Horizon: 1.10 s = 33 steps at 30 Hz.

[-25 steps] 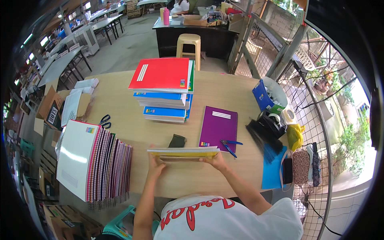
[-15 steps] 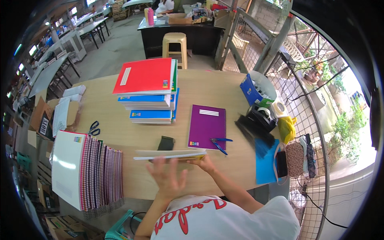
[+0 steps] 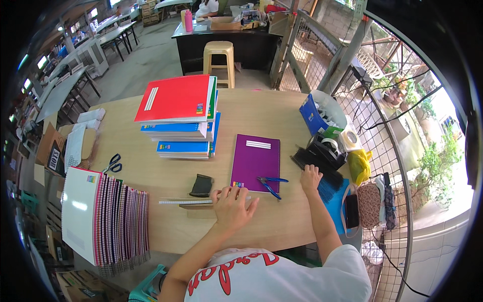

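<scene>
My left hand (image 3: 234,207) is closed over the top of an unbound notebook (image 3: 185,202), seen nearly edge-on as a thin white stack. To the right, my right hand (image 3: 311,177) reaches the pile of black spiral binding coils (image 3: 329,179), its fingers bent together on the pile's left part; the fingertips are partly hidden. A purple spiral notebook (image 3: 255,157) lies flat between the hands, with blue-handled pliers (image 3: 271,185) across its lower right corner. Just behind the white stack sits a small black block (image 3: 202,185). A brown strip (image 3: 200,214) lies in front of the stack.
Red, green and blue notebooks (image 3: 173,98) are piled at the back. Bound notebooks (image 3: 80,216) stand in a row at left, near scissors (image 3: 114,163). At right are a tape dispenser (image 3: 326,151), an open box (image 3: 314,115), a yellow bag (image 3: 360,167) and a phone (image 3: 352,210).
My right hand has let go of the notebook and moved right to the black coils. My left hand, raised and spread before, has come down onto the notebook.
</scene>
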Tool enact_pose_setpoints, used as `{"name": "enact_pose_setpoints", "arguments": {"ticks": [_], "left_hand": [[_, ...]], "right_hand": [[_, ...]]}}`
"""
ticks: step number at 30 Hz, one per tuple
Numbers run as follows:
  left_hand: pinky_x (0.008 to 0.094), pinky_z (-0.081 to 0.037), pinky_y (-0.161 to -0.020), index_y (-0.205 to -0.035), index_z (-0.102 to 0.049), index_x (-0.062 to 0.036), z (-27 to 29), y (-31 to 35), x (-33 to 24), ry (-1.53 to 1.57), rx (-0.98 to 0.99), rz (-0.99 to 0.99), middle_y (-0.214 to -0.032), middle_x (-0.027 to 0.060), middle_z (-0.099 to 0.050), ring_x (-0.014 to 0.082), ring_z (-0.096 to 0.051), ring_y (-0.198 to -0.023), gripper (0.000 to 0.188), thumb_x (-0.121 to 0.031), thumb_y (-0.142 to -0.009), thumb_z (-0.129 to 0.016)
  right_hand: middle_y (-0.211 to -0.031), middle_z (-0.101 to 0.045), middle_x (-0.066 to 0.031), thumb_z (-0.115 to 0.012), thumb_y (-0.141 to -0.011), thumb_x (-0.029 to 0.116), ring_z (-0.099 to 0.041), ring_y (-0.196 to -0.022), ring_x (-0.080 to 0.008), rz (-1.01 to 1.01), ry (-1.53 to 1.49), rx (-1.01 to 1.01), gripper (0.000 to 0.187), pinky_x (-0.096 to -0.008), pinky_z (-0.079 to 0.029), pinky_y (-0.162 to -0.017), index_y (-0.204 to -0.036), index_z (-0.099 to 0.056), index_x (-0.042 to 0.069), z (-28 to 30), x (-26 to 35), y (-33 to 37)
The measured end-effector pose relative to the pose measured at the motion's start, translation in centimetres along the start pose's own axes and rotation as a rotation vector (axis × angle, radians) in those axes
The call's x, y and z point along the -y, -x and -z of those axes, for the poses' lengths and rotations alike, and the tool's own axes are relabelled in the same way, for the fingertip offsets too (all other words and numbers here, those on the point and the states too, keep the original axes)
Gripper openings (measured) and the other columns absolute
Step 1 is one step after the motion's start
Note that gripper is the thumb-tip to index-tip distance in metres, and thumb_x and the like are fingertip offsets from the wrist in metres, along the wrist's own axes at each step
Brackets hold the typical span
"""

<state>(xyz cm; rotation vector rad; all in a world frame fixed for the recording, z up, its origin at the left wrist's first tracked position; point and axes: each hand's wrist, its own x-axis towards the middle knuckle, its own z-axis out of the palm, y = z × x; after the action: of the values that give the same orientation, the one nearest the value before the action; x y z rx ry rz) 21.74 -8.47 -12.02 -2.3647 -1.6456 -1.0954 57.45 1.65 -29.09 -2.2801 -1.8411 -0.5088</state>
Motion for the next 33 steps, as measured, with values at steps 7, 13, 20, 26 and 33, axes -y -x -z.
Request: {"name": "enact_pose_setpoints", "arguments": {"ticks": [7, 13, 20, 26, 33], "left_hand": [[0.0447, -0.033, -0.086, -0.097, -0.065, -0.0136, -1.0, 0.2, -0.3, -0.029, 0.154, 0.085, -0.093, 0.0018, -0.067, 0.0229, -0.059, -0.092, 0.023, -0.028, -0.08, -0.073], [0.0472, -0.033, -0.092, -0.115, -0.063, -0.0126, 2.5, -0.3, 0.1, 0.116, -0.035, 0.01, -0.107, 0.0046, -0.065, 0.0238, -0.058, -0.103, 0.04, -0.029, -0.081, -0.076], [0.0405, -0.043, -0.085, -0.101, -0.068, -0.0121, 1.6, 1.7, 2.1, 0.232, 0.027, 0.007, -0.095, 0.0028, -0.066, 0.0228, -0.064, -0.09, 0.02, -0.01, -0.083, -0.075], [0.0387, -0.044, -0.081, -0.1, -0.069, -0.0136, 1.5, 1.6, 1.9, 0.242, 0.005, 0.022, -0.093, 0.0016, -0.066, 0.0217, -0.064, -0.087, 0.019, -0.009, -0.082, -0.076], [0.0392, -0.041, -0.08, -0.1, -0.069, -0.014, 1.5, 1.9, 2.0, 0.239, -0.007, 0.014, -0.092, 0.0002, -0.065, 0.0209, -0.063, -0.085, 0.019, -0.01, -0.082, -0.076]], "right_hand": [[-0.105, -0.06, -0.0124, -0.07, -0.079, 0.005, -0.062, -0.094, -0.0322, 0.068, -0.548, -0.177, 0.023, -0.0448, -0.051, -0.081, -0.102, -0.067, 0.004, 4.5, -3.4, -1.5], [-0.088, -0.064, -0.0154, -0.061, -0.085, -0.01, -0.065, -0.079, -0.0288, 0.441, -0.943, 0.005, 0.045, -0.0366, -0.052, -0.07, -0.127, -0.066, 0.006, 16.5, 1.6, -2.4], [-0.079, -0.061, -0.009, -0.071, -0.086, 0.0, -0.058, -0.068, -0.0206, 0.525, -1.185, 0.396, 0.034, -0.0332, -0.047, -0.062, -0.116, -0.076, 0.014, 21.8, 10.3, 1.9], [-0.08, -0.068, -0.009, -0.072, -0.084, 0.0, -0.065, -0.071, -0.018, 0.567, -1.175, 0.384, 0.029, -0.0309, -0.051, -0.063, -0.111, -0.077, 0.01, 21.4, 12.2, 2.0], [-0.088, -0.071, -0.0063, -0.076, -0.083, 0.005, -0.065, -0.077, -0.0227, 0.642, -1.205, 0.387, 0.024, -0.0356, -0.052, -0.067, -0.105, -0.078, 0.012, 21.9, 12.8, 1.6]]}}
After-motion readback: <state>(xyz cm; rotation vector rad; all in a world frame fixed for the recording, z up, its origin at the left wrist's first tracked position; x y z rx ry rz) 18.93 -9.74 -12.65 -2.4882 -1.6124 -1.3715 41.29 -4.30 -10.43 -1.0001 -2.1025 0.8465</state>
